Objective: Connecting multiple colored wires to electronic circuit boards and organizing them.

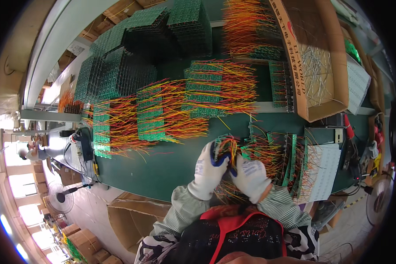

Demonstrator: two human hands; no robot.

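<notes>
From where I stand, the worker's two gloved hands meet in front of the chest, over the near edge of the green surface (176, 163). The left hand (209, 170) comes in from 7 o'clock, its wrist nearly straight, the blue-coated thumb and fingers bent inward and closed on a bunch of wires (229, 144). The right hand (250, 176) comes up from 5 o'clock and tips toward 11, its fingers pinching the same bunch from the other side; I can't make out all its fingertips. A strip of bare wrist shows above the right striped cuff (280, 203). The wires, orange, yellow and dark, bulge up between the thumbs.

Around the hands, wired boards (204, 83) lie near 12 o'clock, with another wired row (150, 113) at 10. Tall board stacks (190, 28) rise at 11, an open carton (323, 57) sits between 1 and 2, and a white sheet (324, 171) leans at 3.
</notes>
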